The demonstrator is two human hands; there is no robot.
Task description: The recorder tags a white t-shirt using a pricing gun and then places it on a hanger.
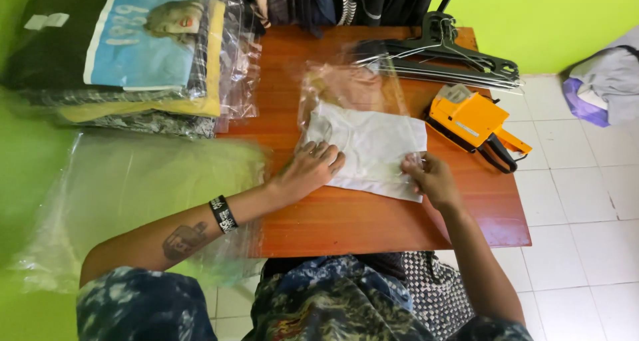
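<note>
A folded white garment (373, 148) lies on the brown wooden table (373, 228), partly inside a clear plastic bag (346, 88) whose far end stretches away from me. My left hand (307, 169) rests flat on the garment's near left corner, fingers spread. My right hand (429, 178) pinches the bag's edge at the garment's near right corner.
A stack of folded, bagged clothes (133, 61) sits at the table's far left. Black hangers (446, 55) lie at the far right, with an orange price-label gun (476, 121) beside them. Loose clear bags (133, 194) hang off the left side. White tiled floor (586, 181) lies to the right.
</note>
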